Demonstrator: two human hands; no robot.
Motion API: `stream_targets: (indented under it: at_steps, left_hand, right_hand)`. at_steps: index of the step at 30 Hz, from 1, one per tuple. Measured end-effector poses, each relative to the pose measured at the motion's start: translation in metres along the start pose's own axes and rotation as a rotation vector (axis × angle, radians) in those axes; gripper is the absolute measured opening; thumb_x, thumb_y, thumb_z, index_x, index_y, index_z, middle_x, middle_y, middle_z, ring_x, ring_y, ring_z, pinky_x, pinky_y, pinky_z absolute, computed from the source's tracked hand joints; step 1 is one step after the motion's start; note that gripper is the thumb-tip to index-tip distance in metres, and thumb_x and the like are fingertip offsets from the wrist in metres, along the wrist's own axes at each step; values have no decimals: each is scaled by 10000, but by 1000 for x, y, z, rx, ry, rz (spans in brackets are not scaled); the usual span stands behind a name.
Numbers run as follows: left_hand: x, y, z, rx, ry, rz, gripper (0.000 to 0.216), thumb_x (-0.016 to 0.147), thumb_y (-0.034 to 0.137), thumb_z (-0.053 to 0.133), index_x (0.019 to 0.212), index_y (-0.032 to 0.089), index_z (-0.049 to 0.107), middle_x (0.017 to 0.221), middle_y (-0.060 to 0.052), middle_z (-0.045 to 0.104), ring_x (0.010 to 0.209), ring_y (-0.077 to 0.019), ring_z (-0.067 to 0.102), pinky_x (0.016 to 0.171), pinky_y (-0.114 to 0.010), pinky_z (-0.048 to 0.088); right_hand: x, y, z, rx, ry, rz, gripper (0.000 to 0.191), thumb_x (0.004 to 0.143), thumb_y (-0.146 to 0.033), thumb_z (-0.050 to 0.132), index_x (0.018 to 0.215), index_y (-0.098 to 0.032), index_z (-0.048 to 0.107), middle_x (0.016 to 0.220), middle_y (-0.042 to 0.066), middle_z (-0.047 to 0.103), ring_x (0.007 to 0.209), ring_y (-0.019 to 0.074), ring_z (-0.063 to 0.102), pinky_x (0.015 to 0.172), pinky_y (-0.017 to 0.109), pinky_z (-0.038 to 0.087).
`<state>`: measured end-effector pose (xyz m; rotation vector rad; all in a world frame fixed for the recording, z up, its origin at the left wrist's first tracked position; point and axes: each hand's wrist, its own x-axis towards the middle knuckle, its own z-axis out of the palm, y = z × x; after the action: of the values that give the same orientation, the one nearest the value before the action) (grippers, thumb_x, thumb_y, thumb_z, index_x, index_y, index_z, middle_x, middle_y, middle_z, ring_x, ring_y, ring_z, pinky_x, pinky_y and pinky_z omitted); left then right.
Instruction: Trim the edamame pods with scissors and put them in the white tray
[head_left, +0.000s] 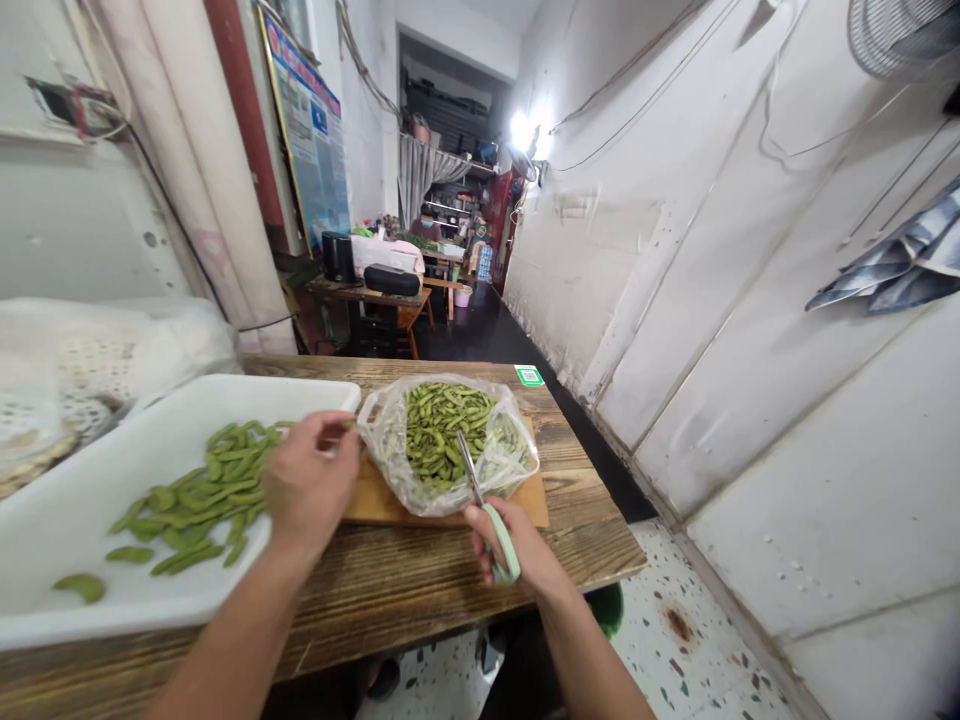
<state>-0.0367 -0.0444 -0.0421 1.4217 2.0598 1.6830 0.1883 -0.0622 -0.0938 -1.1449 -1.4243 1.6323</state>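
Observation:
My right hand (508,540) grips scissors (495,530) by their pale green handle. Their blades point away from me, over a clear plastic bag (386,455) full of edamame pods (439,425). Fingers curled, my left hand (313,475) is between the white tray (319,390) and the bag. A small greenish tip, apparently of a pod, shows at its fingertips; most of it is hidden. Larger, brighter green edamame pods (210,490) lie in the tray, partly behind my left hand.
The bag rests on a wooden board (371,495) on the wooden table (360,590). White plastic bags (112,350) are piled at the left. A green-and-white code card (529,375) lies near the table's far edge. Farther back, a person (426,225) is at another table.

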Motion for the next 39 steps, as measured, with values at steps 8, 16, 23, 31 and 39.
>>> stream_targets:
  at_steps: [8,16,23,31,39]
  left_hand:
    - [8,10,23,432,-360,475,278,835,202,466,931,225,726,1048,-91,704,1059,-286,569,999,-557,268]
    - [-4,7,88,501,-705,659,263,751,133,512,854,239,729,895,-98,658,971,-300,563,864,-450,331]
    - [6,-4,76,447,-763,666,213,809,169,496,906,209,681,967,-86,695,977,-261,578,892,-435,303]
    - [0,2,81,514,-707,696,279,829,225,461,784,226,736,934,-117,671,989,-318,548,878,-503,325]
    - [0,2,57,78,-797,323,359,793,353,463,978,191,724,1033,-81,734,953,-241,648,867,-352,459]
  right_hand:
    - [1,1,1,43,50,-6,541,700,-691,604,785,-171,483,523,-68,497,347,62,444,283,166,398]
    - [-8,3,-5,59,54,-1,553,709,-666,624,914,-158,547,534,-69,502,353,54,440,305,162,413]
    - [-8,2,0,60,56,40,558,687,-670,637,890,-159,540,520,-71,499,345,54,436,300,159,399]
    - [-8,3,2,64,52,35,574,668,-681,641,887,-162,535,512,-74,492,346,61,432,290,164,388]
    - [-10,1,1,4,33,28,582,702,-667,621,964,-153,542,576,-60,511,406,65,457,366,188,429]
